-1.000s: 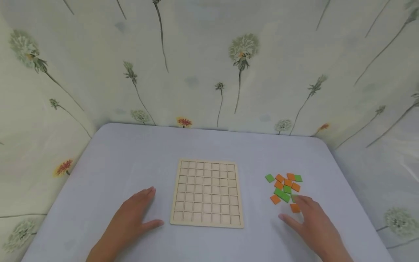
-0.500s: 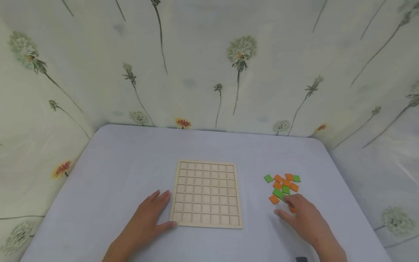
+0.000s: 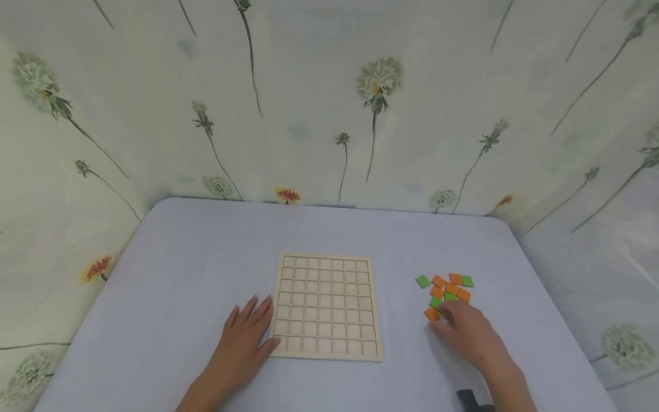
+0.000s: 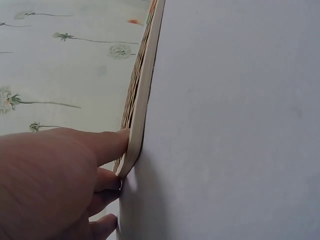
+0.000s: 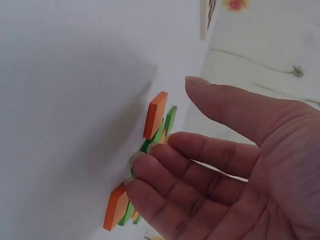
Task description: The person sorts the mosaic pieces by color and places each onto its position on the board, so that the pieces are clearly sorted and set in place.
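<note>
A square wooden grid board (image 3: 325,306) lies on the table, its small square cells bare. Flat at its left side is my left hand (image 3: 241,348), fingers spread and straight, fingertips at the left edge and thumb on the near left corner. In the left wrist view the thumb presses on the board's rim (image 4: 144,90). My right hand (image 3: 469,333) reaches over the near side of a cluster of orange and green square tiles (image 3: 451,288). The right wrist view shows its fingertips among the tiles beside an orange tile (image 5: 156,115), the thumb held apart. Some tiles are hidden under this hand.
The table (image 3: 216,246) has a pale cloth cover. A curtain (image 3: 309,114) with a dandelion print hangs behind and around it. By the right forearm, at the near edge, a dark object (image 3: 467,399) shows partly.
My left hand has moved right to the board and laid its thumb on the corner. My right hand has moved slightly left over the tiles, its thumb and fingers drawing closer together.
</note>
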Demonstrator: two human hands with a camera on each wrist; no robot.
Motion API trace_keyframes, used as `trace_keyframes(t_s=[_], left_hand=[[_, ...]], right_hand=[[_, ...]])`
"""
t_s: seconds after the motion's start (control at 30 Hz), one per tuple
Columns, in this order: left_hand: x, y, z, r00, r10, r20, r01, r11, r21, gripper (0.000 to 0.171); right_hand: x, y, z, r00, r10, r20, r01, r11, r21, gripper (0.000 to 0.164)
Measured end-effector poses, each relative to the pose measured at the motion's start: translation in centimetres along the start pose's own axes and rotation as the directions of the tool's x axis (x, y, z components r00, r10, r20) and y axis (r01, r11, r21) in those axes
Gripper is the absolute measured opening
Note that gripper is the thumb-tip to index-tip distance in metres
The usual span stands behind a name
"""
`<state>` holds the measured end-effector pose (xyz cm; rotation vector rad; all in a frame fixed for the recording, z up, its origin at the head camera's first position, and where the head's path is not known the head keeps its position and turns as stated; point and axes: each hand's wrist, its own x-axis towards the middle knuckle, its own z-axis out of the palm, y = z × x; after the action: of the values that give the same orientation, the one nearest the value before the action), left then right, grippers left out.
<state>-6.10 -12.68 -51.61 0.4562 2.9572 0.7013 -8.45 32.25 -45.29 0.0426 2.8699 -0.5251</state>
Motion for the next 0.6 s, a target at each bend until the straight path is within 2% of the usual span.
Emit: trace_keyframes(t_s=[0.17,0.37,0.6], left_hand=[[0.0,0.3,0.1,1.000,-0.013,0.014,0.013,1.000,0.021,0.068],[-0.2,0.7,-0.1,1.000,0.023,-0.008,-0.023,1.000,-0.002,0.064],[-0.5,0.6,-0.1,0.998,0.055,-0.021,-0.055,0.998,0.021,0.063]], right_hand=[[0.7,0.2,0.4,1.000,0.006,-0.001,-0.006,1.000,-0.014,0.040],[1.5,0.3,0.6,1.000,0.003,0.008,-0.003,1.000,-0.023,0.030],[1.8,0.2,0.8,1.000,0.005,0.006,-0.005,0.999,-0.032,0.022]])
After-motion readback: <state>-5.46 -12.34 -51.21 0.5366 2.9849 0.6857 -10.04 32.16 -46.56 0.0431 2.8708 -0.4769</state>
